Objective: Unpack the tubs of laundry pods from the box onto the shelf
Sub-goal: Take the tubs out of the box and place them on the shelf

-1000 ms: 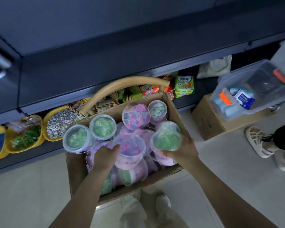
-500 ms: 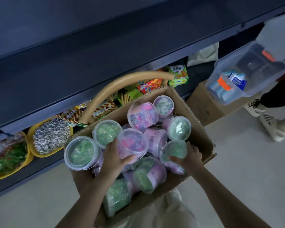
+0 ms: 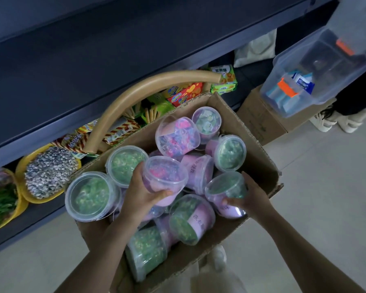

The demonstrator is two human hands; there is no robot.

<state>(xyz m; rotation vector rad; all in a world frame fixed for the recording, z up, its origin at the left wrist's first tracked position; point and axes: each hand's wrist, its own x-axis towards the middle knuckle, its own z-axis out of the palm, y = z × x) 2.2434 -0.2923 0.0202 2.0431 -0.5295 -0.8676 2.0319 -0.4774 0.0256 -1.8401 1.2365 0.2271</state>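
An open cardboard box [image 3: 260,163] on the floor holds several clear-lidded tubs of laundry pods, some green, some pink. My left hand [image 3: 141,192] grips a tub of pink pods [image 3: 164,176] near the box's middle, fingers curled round its side. My right hand [image 3: 249,199] holds a tub of green pods [image 3: 225,189] with a pink label at the box's right side. The dark shelf [image 3: 93,66] runs across the view above the box.
The bottom shelf carries a wicker basket with an arched handle [image 3: 135,96], snack packets [image 3: 184,94] and yellow bowls of seeds [image 3: 49,172]. On the right, a clear plastic bin [image 3: 317,70] sits over a second cardboard box [image 3: 262,119], beside another person's feet [image 3: 334,121].
Both tubs have risen a little out of the pile in my hands. The view has closed in on the box and shifted slightly.
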